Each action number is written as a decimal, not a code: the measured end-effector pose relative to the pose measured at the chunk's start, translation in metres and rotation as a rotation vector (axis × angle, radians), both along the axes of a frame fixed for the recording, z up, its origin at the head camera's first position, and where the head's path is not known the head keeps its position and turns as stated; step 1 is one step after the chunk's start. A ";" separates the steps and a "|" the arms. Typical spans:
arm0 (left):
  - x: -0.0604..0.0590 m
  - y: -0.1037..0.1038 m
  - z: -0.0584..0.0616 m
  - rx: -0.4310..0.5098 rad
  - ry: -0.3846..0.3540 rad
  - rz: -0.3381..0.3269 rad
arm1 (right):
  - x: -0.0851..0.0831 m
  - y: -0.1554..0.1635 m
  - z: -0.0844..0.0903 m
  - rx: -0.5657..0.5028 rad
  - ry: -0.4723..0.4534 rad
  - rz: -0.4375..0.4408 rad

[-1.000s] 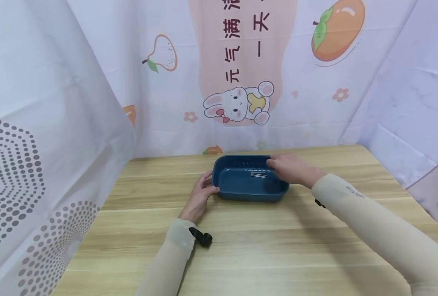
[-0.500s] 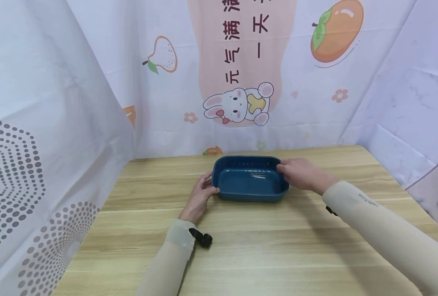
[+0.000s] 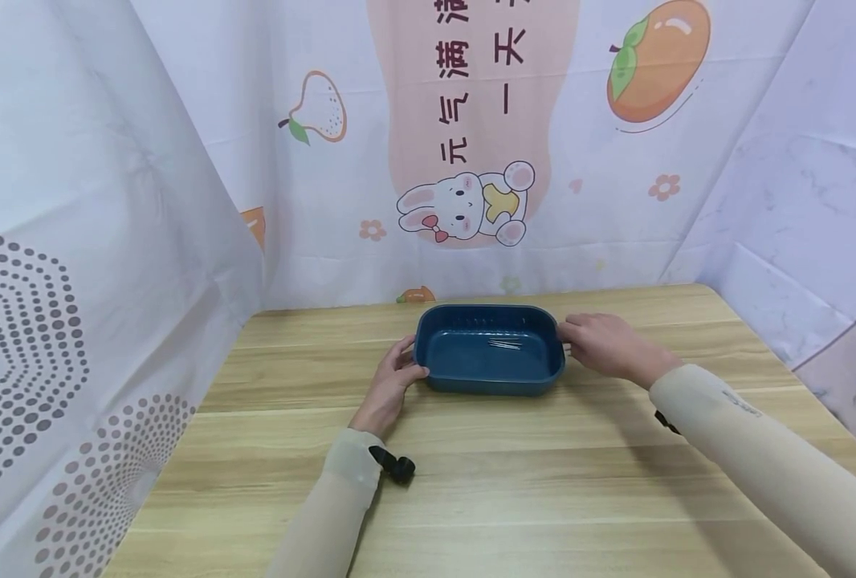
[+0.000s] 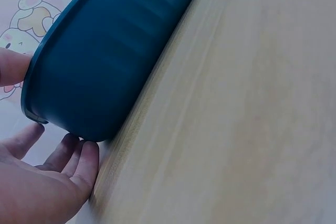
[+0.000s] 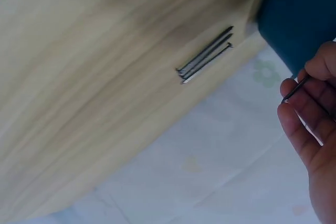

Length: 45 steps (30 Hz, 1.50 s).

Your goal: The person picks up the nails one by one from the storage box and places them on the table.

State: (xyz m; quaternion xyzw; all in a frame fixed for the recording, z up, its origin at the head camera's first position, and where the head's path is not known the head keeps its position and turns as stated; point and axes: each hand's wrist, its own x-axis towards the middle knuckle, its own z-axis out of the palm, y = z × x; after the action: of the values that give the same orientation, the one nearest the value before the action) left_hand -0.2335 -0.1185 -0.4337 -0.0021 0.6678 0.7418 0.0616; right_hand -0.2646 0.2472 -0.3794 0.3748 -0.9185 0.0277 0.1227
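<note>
just changed: over the last second my right hand (image 3: 601, 345) has pulled back off the blue tray (image 3: 493, 387); it was reaching in over the far right corner and now sits just beside the right end, fingertips by the rim. the tray itself hasn't budged.
what that means: looks to me like a drop-off is over and the hand is clearing out, so i'd guess one more piece is in.
left grip: left hand (image 3: 392, 381) clamped on the tray's left end, thumb on the rim, fingers (image 4: 86, 166) tucked under the edge. same as before.
right grip: fingers curled, and in the right wrist view they seem to pinch a thin nail (image 5: 295, 88). it's tiny, so i'm not fully sure.
where the stuff is: tray sits flat on the table (image 3: 507, 482), towards the back near the printed cloth (image 3: 471, 120). a few nails in the tray (image 3: 504, 343) lie on its floor, right of centre.
hard to make out: the right wrist view shows three loose nails (image 5: 205, 56) side by side on bare wood near the table's edge. i can't find them in the head view, so where they lie relative to the tray is unclear.
cut off: the left wrist view only gets the tray's outer wall, nothing inside.
</note>
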 end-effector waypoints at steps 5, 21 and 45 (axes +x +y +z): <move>-0.001 -0.001 -0.004 -0.003 0.002 0.013 | 0.002 0.006 -0.006 -0.040 0.040 0.014; 0.001 0.000 -0.004 0.001 0.006 0.009 | -0.003 0.026 -0.038 -0.007 -0.007 -0.017; -0.001 0.000 -0.004 -0.004 0.017 0.004 | -0.008 0.026 -0.053 0.010 -0.037 -0.035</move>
State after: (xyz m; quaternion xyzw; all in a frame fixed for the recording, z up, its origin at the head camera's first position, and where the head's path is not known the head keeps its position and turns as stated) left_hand -0.2345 -0.1183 -0.4374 0.0026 0.6699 0.7405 0.0543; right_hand -0.2724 0.2735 -0.4322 0.3587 -0.9272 0.0278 0.1043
